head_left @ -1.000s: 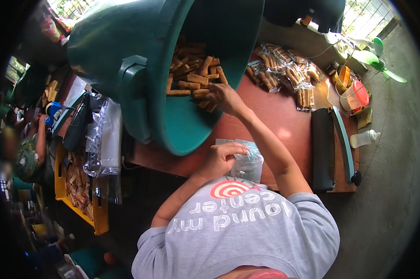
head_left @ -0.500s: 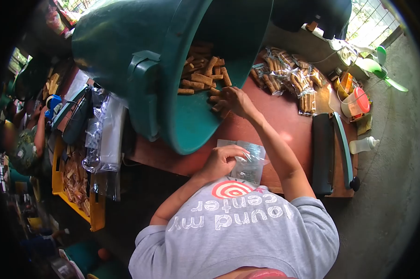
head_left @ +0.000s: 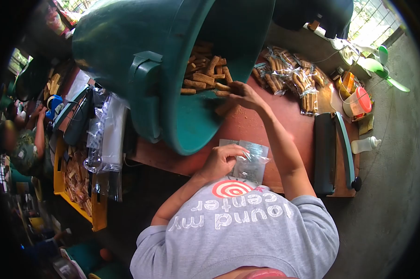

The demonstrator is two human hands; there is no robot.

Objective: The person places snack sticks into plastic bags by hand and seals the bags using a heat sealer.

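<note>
A big green plastic bin lies on its side, its mouth facing me. Inside is a pile of brown stick-shaped snacks. At the bin's lower rim, my right hand is closed around snack sticks, one blurred below the fingers; how many it holds is hidden. My left hand rests close to my shirt, fingers curled and pinching the edge of a small clear plastic bag that lies at the table's front edge.
Packed clear bags of sticks are heaped on the red-brown table. A bag sealer stands at right, near a bottle and a red-lidded tub. Left are plastic sheets, a yellow crate and another person.
My right hand has shifted slightly right and up, its grip on the snack sticks changing. Crumbs now show on the table beside the bin. My left hand stays at the bag.
</note>
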